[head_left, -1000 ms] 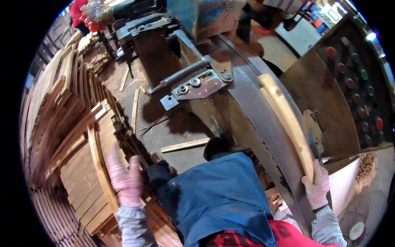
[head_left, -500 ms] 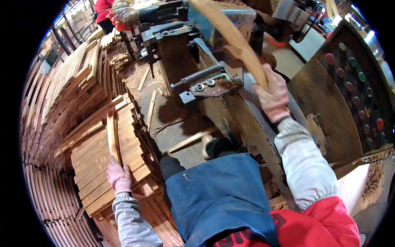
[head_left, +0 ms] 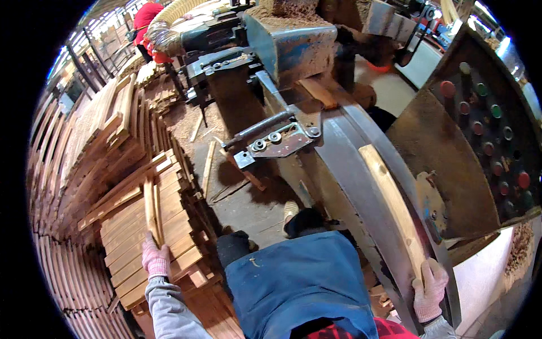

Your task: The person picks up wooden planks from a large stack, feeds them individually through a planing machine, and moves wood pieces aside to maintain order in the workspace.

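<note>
My right hand [head_left: 431, 289], in a pinkish work glove, grips the near end of a pale wooden strip [head_left: 393, 206]. That strip lies lengthwise along the metal machine bed [head_left: 353, 169], beside its raised right-hand guide. My left hand [head_left: 155, 259], gloved alike, is closed around the near end of a narrow wooden strip [head_left: 149, 206] over a stack of boards [head_left: 149, 231]. Farther up the bed, another piece of wood [head_left: 318, 93] sticks out from beneath a blue, dust-covered machine housing [head_left: 291, 48].
A metal bracket with a roller [head_left: 276, 135] juts from the bed's left side. To the right stands a control panel [head_left: 491, 130] with coloured buttons. Tall timber piles [head_left: 73, 152] line the left. Offcuts [head_left: 209, 166] lie on the floor. A person in red [head_left: 148, 20] is far off.
My right hand has come down and toward me, and its strip, raised over the machine before, now lies on the bed. My left hand has shifted slightly, still at the narrow strip.
</note>
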Motion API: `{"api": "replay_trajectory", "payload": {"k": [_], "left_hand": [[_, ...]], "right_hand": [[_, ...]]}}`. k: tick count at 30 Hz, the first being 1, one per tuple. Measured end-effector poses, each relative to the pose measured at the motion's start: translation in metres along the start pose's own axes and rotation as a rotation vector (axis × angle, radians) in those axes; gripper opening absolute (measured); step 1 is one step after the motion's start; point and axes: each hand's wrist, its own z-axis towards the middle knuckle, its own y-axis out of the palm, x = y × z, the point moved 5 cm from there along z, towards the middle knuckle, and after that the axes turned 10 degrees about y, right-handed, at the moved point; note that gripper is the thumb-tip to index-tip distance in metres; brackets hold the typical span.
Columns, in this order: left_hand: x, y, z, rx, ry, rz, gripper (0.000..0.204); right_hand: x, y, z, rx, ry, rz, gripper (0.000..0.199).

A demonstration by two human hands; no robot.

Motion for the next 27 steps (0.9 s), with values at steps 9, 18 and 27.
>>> {"api": "replay_trajectory", "payload": {"k": [9,18,27], "left_hand": [[0.069,-0.009,-0.099,-0.275,-0.009,-1.511,0.059],[0.290,-0.072,-0.094,0.130,0.304,-1.921,0.068],[0.316,-0.063,-0.074,0.170,0.871,-1.190,0.074]], "right_hand": [[-0.083,0.071,0.206,0.163,-0.356,0.262,0.049],[-0.205,0.088,0.201,-0.315,-0.276,0.808,0.079],[-0.082,-0.019,0.071,-0.319,0.096,0.498,0.060]]}}
